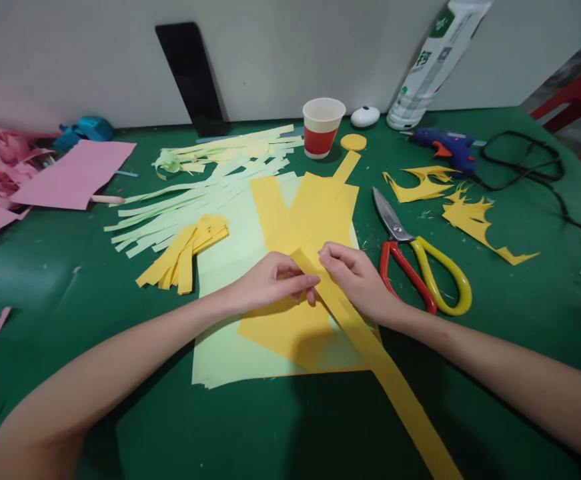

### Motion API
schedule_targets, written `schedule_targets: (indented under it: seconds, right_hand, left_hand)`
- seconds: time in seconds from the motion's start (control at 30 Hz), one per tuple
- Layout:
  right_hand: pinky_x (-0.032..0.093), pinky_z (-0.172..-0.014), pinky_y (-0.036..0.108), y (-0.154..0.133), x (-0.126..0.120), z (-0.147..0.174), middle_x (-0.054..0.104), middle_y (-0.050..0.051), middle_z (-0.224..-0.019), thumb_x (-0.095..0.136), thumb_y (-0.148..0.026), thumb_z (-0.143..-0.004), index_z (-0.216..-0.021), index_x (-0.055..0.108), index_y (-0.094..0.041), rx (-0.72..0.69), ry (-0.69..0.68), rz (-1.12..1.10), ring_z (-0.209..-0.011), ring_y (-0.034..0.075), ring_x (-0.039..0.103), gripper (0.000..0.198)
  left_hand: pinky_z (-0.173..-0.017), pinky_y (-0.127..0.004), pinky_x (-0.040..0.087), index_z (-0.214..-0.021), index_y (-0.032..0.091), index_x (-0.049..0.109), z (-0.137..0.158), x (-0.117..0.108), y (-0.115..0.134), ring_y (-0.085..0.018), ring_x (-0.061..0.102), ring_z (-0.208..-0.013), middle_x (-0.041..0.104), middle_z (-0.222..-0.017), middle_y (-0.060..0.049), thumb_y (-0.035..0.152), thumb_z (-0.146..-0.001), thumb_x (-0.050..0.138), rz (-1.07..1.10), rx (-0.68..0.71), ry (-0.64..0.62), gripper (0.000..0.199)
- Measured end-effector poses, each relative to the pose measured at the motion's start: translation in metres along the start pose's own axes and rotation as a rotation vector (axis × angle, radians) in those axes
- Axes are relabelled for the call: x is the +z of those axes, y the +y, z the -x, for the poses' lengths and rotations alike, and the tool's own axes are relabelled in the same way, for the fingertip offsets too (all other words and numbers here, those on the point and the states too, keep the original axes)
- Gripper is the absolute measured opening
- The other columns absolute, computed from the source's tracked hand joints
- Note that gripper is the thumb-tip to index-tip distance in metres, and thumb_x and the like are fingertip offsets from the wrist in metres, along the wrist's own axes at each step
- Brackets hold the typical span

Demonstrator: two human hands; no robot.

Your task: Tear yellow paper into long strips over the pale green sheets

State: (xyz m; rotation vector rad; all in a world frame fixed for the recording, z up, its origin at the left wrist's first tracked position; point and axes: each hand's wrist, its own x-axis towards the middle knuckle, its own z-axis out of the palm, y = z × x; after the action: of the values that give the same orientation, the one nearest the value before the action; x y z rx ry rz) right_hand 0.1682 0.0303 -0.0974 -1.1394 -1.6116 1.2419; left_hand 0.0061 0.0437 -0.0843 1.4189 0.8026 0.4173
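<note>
The long yellow strip [355,313] has its upper end right at your fingers near the middle of the frame, and its long axis slants from there down to the lower right, where it runs off the bottom edge. Your left hand [276,281] meets it on the left edge and pinches it, a digit laid across the top. Your right hand [357,275] is curled at the right edge, just beside that same end; the knuckles hide its fingertips, so you can't tell whether it grips. Your hands are apart, with the strip between them, and its length passes nearer your right forearm.

Under it lie wider yellow sheets [280,333] on pale green sheets [215,357]. Just right of your right hand rest scissors [399,233], blades toward the upper left, handles red and yellow. Yellow strips [185,257] lie fanned to the left on the green table [210,433].

For writing, look to the upper right: a white tube [435,67] carries a green panel and dark characters, too blurred to read. The red-and-white cup [320,139] and blue glue gun [447,148] show no legible brand.
</note>
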Motion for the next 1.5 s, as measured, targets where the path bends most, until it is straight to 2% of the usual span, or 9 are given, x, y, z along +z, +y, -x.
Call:
schedule_targets:
  seconds: [0.1,0.3,0.5,0.67,0.93,1.07,1.13,1.3,1.5]
  right_hand:
    - [0.029,-0.048,0.022,-0.0005,0.0000,0.0001,0.033,-0.005,-0.054,0.039,-0.023,-0.082,-0.057,0.036,-0.019,-0.007,-0.003,-0.005,-0.051,0.008,0.032,0.025]
    - [0.031,-0.050,0.022,0.0022,0.0013,-0.0025,0.034,-0.005,-0.057,0.037,-0.023,-0.083,-0.060,0.036,-0.020,-0.010,0.086,-0.012,-0.054,0.009,0.034,0.023]
    - [0.032,-0.051,0.022,0.0014,0.0023,-0.0030,0.036,-0.004,-0.059,0.038,-0.025,-0.084,-0.061,0.038,-0.020,-0.010,0.086,-0.019,-0.055,0.009,0.036,0.024]
    - [0.030,-0.049,0.023,0.0006,0.0013,-0.0013,0.037,-0.004,-0.056,0.041,-0.024,-0.083,-0.059,0.040,-0.019,-0.018,0.042,0.001,-0.053,0.009,0.036,0.024]
    - [0.029,-0.050,0.023,0.0035,0.0021,-0.0038,0.032,-0.004,-0.057,0.038,-0.027,-0.085,-0.059,0.033,-0.020,0.006,0.103,0.019,-0.054,0.009,0.032,0.028]
    - [0.029,-0.050,0.023,0.0008,0.0013,-0.0035,0.033,-0.004,-0.057,0.038,-0.026,-0.084,-0.060,0.036,-0.020,0.003,0.073,0.013,-0.054,0.009,0.034,0.025]
    - [0.029,-0.050,0.023,0.0001,0.0011,-0.0026,0.034,-0.004,-0.057,0.039,-0.025,-0.083,-0.059,0.037,-0.019,0.006,0.049,0.014,-0.054,0.009,0.034,0.025]
    - [0.030,-0.050,0.023,0.0014,0.0014,-0.0007,0.036,-0.005,-0.055,0.039,-0.027,-0.084,-0.059,0.037,-0.019,0.023,0.000,0.016,-0.053,0.009,0.035,0.026]
    - [0.030,-0.051,0.023,0.0017,0.0011,-0.0018,0.034,-0.004,-0.058,0.037,-0.026,-0.085,-0.060,0.035,-0.020,0.014,0.059,0.015,-0.055,0.009,0.034,0.026]
  left_hand:
    - [-0.054,-0.023,0.042,-0.060,0.011,0.064,-0.0005,-0.0013,-0.0022,-0.010,0.056,-0.055,0.063,-0.059,-0.005,0.030,-0.078,0.056,0.011,0.008,-0.002,0.028]
    - [-0.053,-0.021,0.042,-0.063,0.010,0.063,-0.0018,0.0015,-0.0035,-0.008,0.054,-0.051,0.061,-0.056,-0.002,0.027,-0.080,0.054,0.065,0.071,0.114,0.025]
    - [-0.056,-0.020,0.042,-0.060,0.011,0.059,-0.0001,0.0058,-0.0011,-0.011,0.061,-0.064,0.063,-0.062,-0.002,0.024,-0.079,0.054,-0.040,0.045,0.097,0.024]
    - [-0.054,-0.020,0.041,-0.057,0.011,0.059,-0.0006,0.0040,-0.0027,-0.010,0.058,-0.056,0.060,-0.056,-0.001,0.024,-0.081,0.051,-0.008,0.067,0.153,0.028]
    - [-0.052,-0.020,0.041,-0.060,0.010,0.065,-0.0035,0.0015,-0.0035,-0.007,0.052,-0.046,0.057,-0.047,0.000,0.025,-0.081,0.053,-0.031,0.067,0.231,0.028]
    - [-0.052,-0.020,0.041,-0.057,0.011,0.063,-0.0024,0.0019,-0.0034,-0.007,0.051,-0.045,0.056,-0.046,0.000,0.027,-0.081,0.053,-0.008,0.080,0.276,0.030]
    - [-0.052,-0.020,0.042,-0.058,0.011,0.062,-0.0022,0.0028,-0.0031,-0.007,0.052,-0.047,0.058,-0.049,0.000,0.028,-0.081,0.054,-0.013,0.076,0.255,0.029]
    - [-0.055,-0.020,0.042,-0.062,0.011,0.062,-0.0030,0.0044,-0.0051,-0.008,0.054,-0.053,0.061,-0.058,-0.001,0.025,-0.082,0.051,-0.114,0.083,0.110,0.027]
    - [-0.053,-0.019,0.041,-0.062,0.012,0.063,-0.0012,0.0044,-0.0038,-0.007,0.051,-0.049,0.059,-0.054,-0.001,0.030,-0.083,0.050,-0.121,0.061,0.184,0.031]
